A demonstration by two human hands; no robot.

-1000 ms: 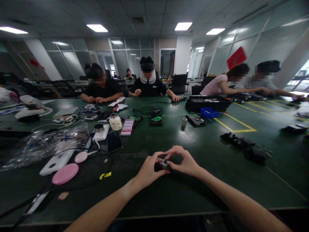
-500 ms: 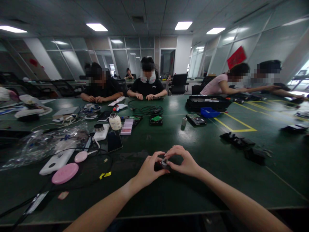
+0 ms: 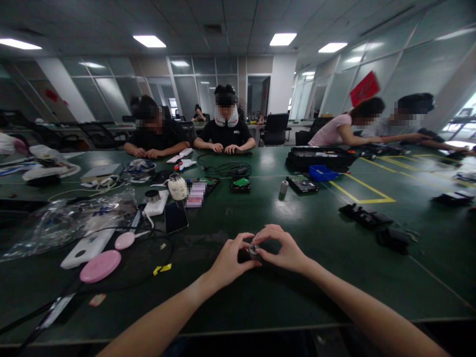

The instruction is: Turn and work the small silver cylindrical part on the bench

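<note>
Low over the green table, my left hand point(image 3: 231, 260) and my right hand point(image 3: 284, 248) meet around a small round grey metal part point(image 3: 253, 250). Its upper end faces me, with a small raised piece on top. My left fingers and thumb curl about its left side and front. On the right, my thumb and fingertips pinch at its edge and top. The fingers cover much of it, so its exact kind cannot be made out. Farther off, a silver metal cylinder point(image 3: 283, 187) stands upright by an open hard drive point(image 3: 303, 184).
To the left lie a phone point(image 3: 176, 216), a pink disc point(image 3: 100, 266), clear plastic wrap point(image 3: 100, 210), a cream jar point(image 3: 177, 187) and cables. Black parts point(image 3: 392, 238) sit at right, with a blue tray point(image 3: 323, 173) beyond. Other people sit across the table point(image 3: 320, 297).
The metal part has tilted very slightly between my fingers. My hands stay in almost the same place. Across the table, a person's head has shifted a little.
</note>
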